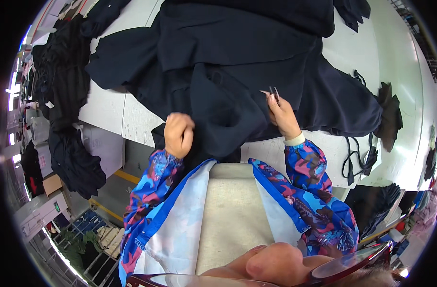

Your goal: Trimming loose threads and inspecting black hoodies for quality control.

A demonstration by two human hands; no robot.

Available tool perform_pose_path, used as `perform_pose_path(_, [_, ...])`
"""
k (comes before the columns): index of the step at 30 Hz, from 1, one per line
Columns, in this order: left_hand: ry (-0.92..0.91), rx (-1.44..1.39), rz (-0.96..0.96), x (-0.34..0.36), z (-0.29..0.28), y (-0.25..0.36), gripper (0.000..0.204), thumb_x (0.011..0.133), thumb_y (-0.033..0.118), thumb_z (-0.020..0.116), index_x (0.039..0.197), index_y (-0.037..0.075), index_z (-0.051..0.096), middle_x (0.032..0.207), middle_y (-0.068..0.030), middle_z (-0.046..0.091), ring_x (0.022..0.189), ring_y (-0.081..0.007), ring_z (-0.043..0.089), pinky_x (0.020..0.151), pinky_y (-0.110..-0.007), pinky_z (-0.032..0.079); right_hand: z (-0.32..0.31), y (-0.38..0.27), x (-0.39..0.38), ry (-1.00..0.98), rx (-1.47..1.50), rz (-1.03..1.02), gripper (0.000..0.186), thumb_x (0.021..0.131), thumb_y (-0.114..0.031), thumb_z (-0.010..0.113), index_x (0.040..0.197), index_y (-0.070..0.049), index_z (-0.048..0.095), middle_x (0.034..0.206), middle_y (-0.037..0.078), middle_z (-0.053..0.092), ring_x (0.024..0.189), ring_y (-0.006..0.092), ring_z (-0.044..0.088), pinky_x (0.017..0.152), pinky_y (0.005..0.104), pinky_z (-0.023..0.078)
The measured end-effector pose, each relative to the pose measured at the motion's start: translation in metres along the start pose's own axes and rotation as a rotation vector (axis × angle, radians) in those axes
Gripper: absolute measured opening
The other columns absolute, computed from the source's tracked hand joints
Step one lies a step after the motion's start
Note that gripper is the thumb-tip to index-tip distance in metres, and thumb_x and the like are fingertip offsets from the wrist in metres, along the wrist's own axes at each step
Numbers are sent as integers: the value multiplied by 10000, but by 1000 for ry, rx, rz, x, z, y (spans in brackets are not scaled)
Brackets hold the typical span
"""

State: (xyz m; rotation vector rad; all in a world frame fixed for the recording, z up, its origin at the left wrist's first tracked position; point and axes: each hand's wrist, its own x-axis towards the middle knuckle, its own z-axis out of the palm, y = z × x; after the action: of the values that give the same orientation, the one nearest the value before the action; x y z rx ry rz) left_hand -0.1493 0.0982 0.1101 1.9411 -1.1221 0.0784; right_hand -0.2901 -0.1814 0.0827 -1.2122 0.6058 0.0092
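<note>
Right fingers (273,104) grip one pointed tool (277,96)

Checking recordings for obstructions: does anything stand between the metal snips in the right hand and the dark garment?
Nothing visible does. The right hand holds the metal snips over the dark garment, with only dark cloth showing around the tips. Whether they touch it cannot be told.

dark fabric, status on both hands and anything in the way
Right hand holding small metal tool; left hand curled, grip unclear. Dark fabric spread across white table. Only folds between hands.
</note>
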Motion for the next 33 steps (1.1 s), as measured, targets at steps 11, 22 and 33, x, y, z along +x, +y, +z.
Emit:
perform_pose_path(11, [-514,-602,-264,51,58,44,619,742,41,656,1313,51,418,1208,-99,485,1057,-178,510,893,-304,418,48,-12,-37,-39,240,-28,248,937,-246,576,995,-5,594,598,-83,401,439,-8,303,403,189,207])
perform_pose_path(22, [-554,-964,-713,15,71,56,368,857,54,614,1176,4,436,1102,-64,561,934,-93,560,815,-235,458,31,6,-75,4,31,-127,439,901,-319,616,1145,41,555,1012,84,620,743,45,492,669,190,412])
perform_pose_path(33, [-499,-1122,-774,26,33,52,337,821,-64,524,1144,6,456,1067,-52,543,986,-91,536,873,-235,432,21,-17,-66,-18,396,16,229,861,-101,653,1030,27,567,716,-47,492,507,2,353,435,176,266])
